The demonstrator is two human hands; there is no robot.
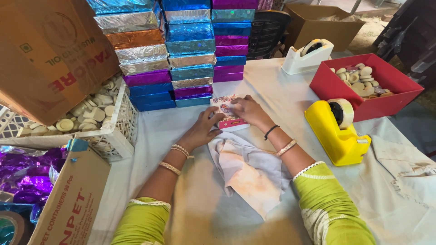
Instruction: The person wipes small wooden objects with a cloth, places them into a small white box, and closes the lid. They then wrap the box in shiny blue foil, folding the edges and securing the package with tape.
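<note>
A small flat box with a floral top and a pink side (228, 113) lies on the white table cloth (272, 90) in front of me. My left hand (202, 128) rests against its left edge, fingers on the box. My right hand (247, 110) presses on its right side from above. Both wrists wear bangles, and the sleeves are green. A stained, crumpled cloth (247, 170) lies just below the box between my forearms.
Stacks of foil-wrapped boxes (181, 54) in blue, silver, purple and copper stand behind. A yellow tape dispenser (338, 129) and a red tray of round discs (365, 84) sit right, a white tape dispenser (306, 56) behind. White crate of discs (97, 122) and cardboard boxes (72, 199) left.
</note>
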